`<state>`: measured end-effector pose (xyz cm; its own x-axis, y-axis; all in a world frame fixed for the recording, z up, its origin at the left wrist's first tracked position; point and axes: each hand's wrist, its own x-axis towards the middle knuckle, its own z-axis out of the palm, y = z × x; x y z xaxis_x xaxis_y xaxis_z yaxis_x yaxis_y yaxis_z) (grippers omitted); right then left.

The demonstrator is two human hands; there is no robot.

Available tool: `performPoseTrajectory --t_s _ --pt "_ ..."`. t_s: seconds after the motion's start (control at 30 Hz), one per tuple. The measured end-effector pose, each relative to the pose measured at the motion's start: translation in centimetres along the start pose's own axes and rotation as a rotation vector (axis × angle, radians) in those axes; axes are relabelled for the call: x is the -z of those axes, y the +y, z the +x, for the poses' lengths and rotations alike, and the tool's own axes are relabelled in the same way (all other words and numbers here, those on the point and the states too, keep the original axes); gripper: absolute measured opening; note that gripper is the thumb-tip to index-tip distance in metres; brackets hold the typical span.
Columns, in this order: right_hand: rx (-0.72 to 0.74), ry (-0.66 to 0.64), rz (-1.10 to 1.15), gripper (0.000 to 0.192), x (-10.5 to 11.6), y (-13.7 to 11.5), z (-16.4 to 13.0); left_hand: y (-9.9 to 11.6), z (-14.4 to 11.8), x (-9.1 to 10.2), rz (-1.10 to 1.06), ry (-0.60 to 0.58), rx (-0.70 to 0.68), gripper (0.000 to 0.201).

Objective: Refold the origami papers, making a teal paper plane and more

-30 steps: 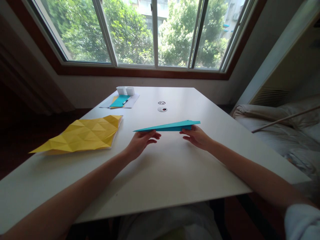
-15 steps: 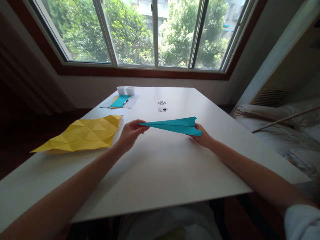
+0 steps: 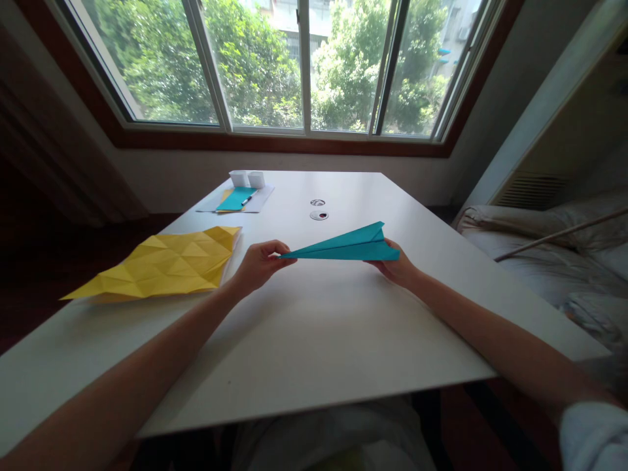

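A blue paper airplane (image 3: 346, 246) is held above the white table (image 3: 314, 340), its narrow nose toward the left and its wide tail toward the right. My left hand (image 3: 262, 265) pinches the nose tip between thumb and fingers. At the tail, my right hand (image 3: 396, 265) grips the paper from behind and below; part of its fingers is hidden by the wing. To the left of my left hand lies a large creased yellow sheet (image 3: 167, 263), with a white edge showing under its right side.
At the table's far left, two small white containers (image 3: 247, 178) stand by a blue sheet (image 3: 235, 198) with a pen (image 3: 249, 197) on it, over other papers. Two round fittings (image 3: 318, 215) are set in the tabletop. A cushioned seat (image 3: 530, 261) is beyond the right edge.
The paper airplane has tilted: its nose, in my left hand, is lower and slightly further right, and the upper wing edge at the tail is higher. Both hands keep their hold.
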<state>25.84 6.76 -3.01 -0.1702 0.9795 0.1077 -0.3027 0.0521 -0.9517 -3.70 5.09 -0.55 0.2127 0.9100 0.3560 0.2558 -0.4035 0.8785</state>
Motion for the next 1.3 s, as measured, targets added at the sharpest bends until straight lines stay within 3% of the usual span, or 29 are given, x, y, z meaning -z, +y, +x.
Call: performPoseTrajectory --t_s 0.17,0.27,0.5,0.6,0.83,1.0,1.07,1.17,1.3 --pt "-0.175 0.121 0.305 0.025 -1.4 -0.6 -0.1 0.5 -0.5 -1.8 -0.218 0.053 0.149 0.024" --pt "-0.261 0.089 0.388 0.026 -2.5 -0.7 -0.9 1.0 -1.0 -3.1 -0.303 0.039 0.216 0.022" --pt "-0.387 -0.008 0.368 0.028 -4.4 -0.5 -2.6 2.1 -1.9 -5.0 -0.294 -0.026 0.209 0.019" --pt "-0.367 0.002 0.333 0.026 -4.7 -0.4 -2.8 2.2 -2.0 -5.1 -0.213 -0.062 0.192 0.019" --pt "-0.146 0.065 0.183 0.015 -3.2 -1.2 -1.4 2.2 -2.0 -4.5 -0.032 -0.244 0.205 0.023" --pt "0.049 0.090 -0.222 0.010 -0.2 -3.3 1.7 1.9 -1.9 -3.6 0.037 -0.242 0.147 0.020" --pt "0.173 0.148 -0.602 0.015 1.5 -4.1 3.4 1.8 -1.8 -3.1 0.081 -0.252 0.119 0.019" --pt "0.273 0.167 -1.450 0.021 4.1 -5.0 5.9 1.8 -1.8 -2.3 0.200 -0.277 0.064 0.018" --pt "0.228 0.196 -1.652 0.024 7.5 -5.3 8.6 2.1 -2.0 -1.5 0.400 -0.269 -0.029 0.017"
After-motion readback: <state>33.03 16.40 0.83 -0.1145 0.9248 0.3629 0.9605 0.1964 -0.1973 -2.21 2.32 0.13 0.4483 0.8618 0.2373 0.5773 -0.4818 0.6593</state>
